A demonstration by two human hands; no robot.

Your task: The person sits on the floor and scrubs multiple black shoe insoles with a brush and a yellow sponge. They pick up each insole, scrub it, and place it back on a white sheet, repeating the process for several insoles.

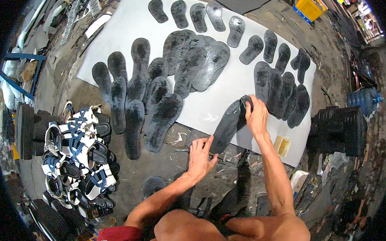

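Observation:
A long black shoe sole (228, 127) lies slanted across the near edge of the white sheet (229, 79). My left hand (200, 157) is at its heel end, fingers spread, with index finger and thumb against the edge. My right hand (256, 117) curls over the toe end, closed on a small dark object (246, 100) pressed to the sole; I cannot make out its kind. Several more black soles lie left of it, some overlapping, such as a large sole (163, 121). Another overlapping group of soles (276, 89) lies beyond my right hand.
Smaller black soles (198, 16) line the sheet's far edge. A yellowish block (281, 146) sits at its near right corner. White sandals with blue straps (77, 150) are piled at left. Black stacked slabs (339, 130) stand at right, and a yellow-and-blue container (310, 8) at far right.

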